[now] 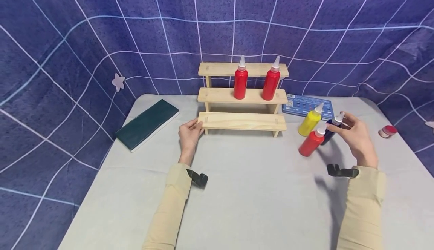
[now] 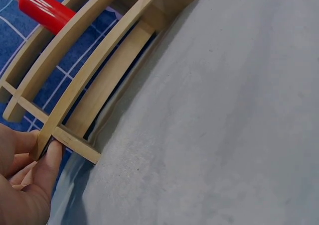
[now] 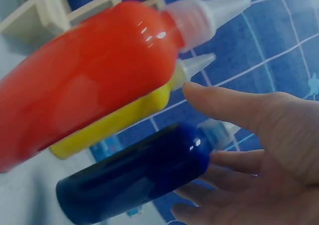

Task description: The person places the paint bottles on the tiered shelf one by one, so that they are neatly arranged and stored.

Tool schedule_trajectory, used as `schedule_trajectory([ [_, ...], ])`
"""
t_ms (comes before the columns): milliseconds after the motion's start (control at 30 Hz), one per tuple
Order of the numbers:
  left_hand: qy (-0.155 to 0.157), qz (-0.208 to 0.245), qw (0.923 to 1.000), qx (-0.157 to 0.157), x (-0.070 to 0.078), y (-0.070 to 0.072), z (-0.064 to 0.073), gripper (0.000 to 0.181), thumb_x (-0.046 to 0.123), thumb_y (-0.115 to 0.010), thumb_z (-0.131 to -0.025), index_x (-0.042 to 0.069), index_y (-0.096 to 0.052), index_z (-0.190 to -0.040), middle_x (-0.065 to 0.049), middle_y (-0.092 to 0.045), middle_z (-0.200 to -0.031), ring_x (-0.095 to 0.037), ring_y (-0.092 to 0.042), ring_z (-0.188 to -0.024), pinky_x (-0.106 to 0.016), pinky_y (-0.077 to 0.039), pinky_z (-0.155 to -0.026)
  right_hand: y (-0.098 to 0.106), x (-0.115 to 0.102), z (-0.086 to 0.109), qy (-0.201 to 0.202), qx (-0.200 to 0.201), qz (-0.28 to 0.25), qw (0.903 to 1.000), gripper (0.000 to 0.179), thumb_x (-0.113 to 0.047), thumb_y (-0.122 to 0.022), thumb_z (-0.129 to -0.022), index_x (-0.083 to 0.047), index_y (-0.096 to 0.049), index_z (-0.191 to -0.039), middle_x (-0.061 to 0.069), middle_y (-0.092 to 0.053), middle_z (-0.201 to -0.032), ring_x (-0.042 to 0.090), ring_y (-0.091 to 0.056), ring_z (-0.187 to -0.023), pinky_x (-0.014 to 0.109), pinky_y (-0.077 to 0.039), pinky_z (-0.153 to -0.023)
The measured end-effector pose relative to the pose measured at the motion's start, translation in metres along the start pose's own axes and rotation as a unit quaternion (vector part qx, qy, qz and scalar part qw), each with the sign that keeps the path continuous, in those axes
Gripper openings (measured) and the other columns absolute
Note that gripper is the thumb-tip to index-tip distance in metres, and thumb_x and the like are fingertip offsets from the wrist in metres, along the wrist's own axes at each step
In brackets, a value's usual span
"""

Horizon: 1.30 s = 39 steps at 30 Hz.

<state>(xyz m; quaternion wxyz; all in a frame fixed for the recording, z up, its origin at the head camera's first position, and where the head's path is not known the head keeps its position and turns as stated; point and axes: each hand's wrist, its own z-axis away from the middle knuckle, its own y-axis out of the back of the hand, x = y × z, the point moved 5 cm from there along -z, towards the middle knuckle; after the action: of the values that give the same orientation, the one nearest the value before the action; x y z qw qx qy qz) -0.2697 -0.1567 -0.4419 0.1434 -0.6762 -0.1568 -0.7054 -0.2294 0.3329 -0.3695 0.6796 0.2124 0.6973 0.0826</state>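
A three-step wooden rack [image 1: 237, 121] stands at the back of the table. My left hand [image 1: 190, 133] pinches the left end of its lowest step between thumb and fingers; in the left wrist view the thumb presses the step's underside corner. Two red squeeze bottles [image 1: 240, 84] stand upright on the middle step. To the right, my right hand [image 1: 356, 137] is around the top of a dark blue squeeze bottle [image 3: 134, 172], thumb and fingers spread apart and not closed on it. Beside that bottle are a red squeeze bottle [image 1: 312, 144] in front and a yellow squeeze bottle [image 1: 309, 123] behind.
A blue printed box [image 1: 300, 106] lies behind the bottles, right of the rack. A small red-lidded jar [image 1: 387, 131] is near the right edge. At the left lies a dark green book-like box [image 1: 147, 123]. A blue curtain [image 1: 217, 35] hangs behind the table.
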Motion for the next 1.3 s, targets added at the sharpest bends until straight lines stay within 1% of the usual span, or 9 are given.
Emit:
schedule_trajectory([
  [100, 0.001, -0.002, 1.0000, 0.000, -0.001, 0.000, 0.000, 0.031, 0.005, -0.067, -0.091, -0.005, -0.066, -0.121, -0.024, -0.069, -0.110, -0.030, -0.070, -0.099, -0.017, -0.061, -0.074, -0.002, 0.008, -0.001, 0.007, -0.017, -0.056, 0.9983, 0.032, 0.001, -0.071, -0.086, -0.012, -0.054, -0.110, -0.024, -0.060, -0.090, -0.010, -0.056, -0.083, 0.000, -0.049, -0.071],
  [167, 0.000, -0.002, 1.0000, 0.000, -0.001, 0.000, 0.000, 0.031, 0.005, -0.067, -0.091, -0.005, -0.066, -0.121, -0.024, -0.069, -0.109, -0.030, -0.070, -0.099, -0.017, -0.061, -0.074, -0.004, 0.013, -0.002, 0.007, -0.029, -0.064, 0.9975, 0.031, 0.004, -0.069, -0.086, -0.015, -0.055, -0.106, -0.026, -0.062, -0.085, -0.010, -0.057, -0.078, 0.001, -0.050, -0.070],
  [300, -0.001, 0.001, 1.0000, -0.002, -0.002, 0.001, 0.000, 0.032, 0.005, -0.067, -0.091, -0.005, -0.066, -0.121, -0.025, -0.069, -0.109, -0.030, -0.070, -0.099, -0.017, -0.061, -0.075, -0.007, 0.022, -0.003, -0.007, -0.041, -0.052, 0.9978, 0.034, 0.004, -0.068, -0.087, -0.021, -0.055, -0.105, -0.026, -0.062, -0.084, -0.009, -0.055, -0.076, 0.001, -0.049, -0.068],
  [500, -0.001, 0.000, 1.0000, 0.000, -0.004, 0.002, -0.001, 0.031, 0.005, -0.067, -0.091, -0.005, -0.066, -0.121, -0.025, -0.069, -0.109, -0.031, -0.070, -0.099, -0.018, -0.061, -0.075, -0.010, 0.031, -0.004, -0.013, -0.050, -0.122, 0.9911, 0.038, 0.007, -0.067, -0.086, -0.030, -0.063, -0.092, -0.020, -0.067, -0.080, -0.007, -0.059, -0.074, 0.002, -0.051, -0.067],
  [667, -0.001, 0.003, 1.0000, -0.001, -0.005, 0.002, -0.001, 0.032, 0.004, -0.067, -0.091, -0.005, -0.065, -0.122, -0.025, -0.069, -0.109, -0.031, -0.070, -0.099, -0.018, -0.061, -0.075, -0.012, 0.034, -0.004, -0.008, -0.053, -0.161, 0.9854, 0.037, 0.007, -0.066, -0.087, -0.030, -0.067, -0.091, -0.018, -0.069, -0.081, -0.007, -0.061, -0.075, 0.003, -0.052, -0.068],
  [800, 0.002, 0.006, 1.0000, 0.000, -0.005, 0.002, 0.000, 0.032, 0.004, -0.067, -0.091, -0.005, -0.065, -0.122, -0.025, -0.069, -0.109, -0.031, -0.070, -0.099, -0.019, -0.061, -0.075, -0.010, 0.034, -0.004, -0.008, -0.049, -0.145, 0.9883, 0.033, 0.004, -0.067, -0.088, -0.029, -0.068, -0.089, -0.018, -0.068, -0.079, -0.007, -0.059, -0.073, 0.004, -0.051, -0.065],
  [900, 0.004, 0.003, 1.0000, -0.001, -0.005, 0.002, 0.001, 0.032, 0.004, -0.067, -0.091, -0.005, -0.065, -0.122, -0.025, -0.069, -0.109, -0.031, -0.070, -0.099, -0.020, -0.061, -0.077, -0.007, 0.032, -0.003, -0.013, -0.043, -0.127, 0.9909, 0.030, 0.002, -0.069, -0.087, -0.029, -0.068, -0.086, -0.017, -0.067, -0.075, -0.006, -0.058, -0.070, 0.005, -0.050, -0.062],
  [1100, 0.004, -0.002, 1.0000, -0.001, -0.004, 0.001, 0.001, 0.032, 0.005, -0.067, -0.092, -0.005, -0.065, -0.122, -0.025, -0.069, -0.110, -0.031, -0.070, -0.099, -0.024, -0.062, -0.080, 0.002, 0.015, -0.001, -0.029, -0.018, -0.172, 0.9846, 0.023, 0.001, -0.072, -0.085, -0.021, -0.070, -0.080, -0.013, -0.066, -0.067, -0.003, -0.055, -0.063, 0.007, -0.046, -0.057],
  [1300, 0.000, -0.001, 1.0000, -0.004, -0.002, 0.000, 0.001, 0.032, 0.004, -0.067, -0.092, -0.005, -0.065, -0.122, -0.026, -0.069, -0.109, -0.031, -0.070, -0.100, -0.020, -0.061, -0.077, 0.012, -0.011, 0.001, -0.023, 0.011, -0.178, 0.9837, 0.022, 0.001, -0.074, -0.083, -0.020, -0.070, -0.078, -0.013, -0.065, -0.064, -0.001, -0.053, -0.060, 0.007, -0.044, -0.056],
])
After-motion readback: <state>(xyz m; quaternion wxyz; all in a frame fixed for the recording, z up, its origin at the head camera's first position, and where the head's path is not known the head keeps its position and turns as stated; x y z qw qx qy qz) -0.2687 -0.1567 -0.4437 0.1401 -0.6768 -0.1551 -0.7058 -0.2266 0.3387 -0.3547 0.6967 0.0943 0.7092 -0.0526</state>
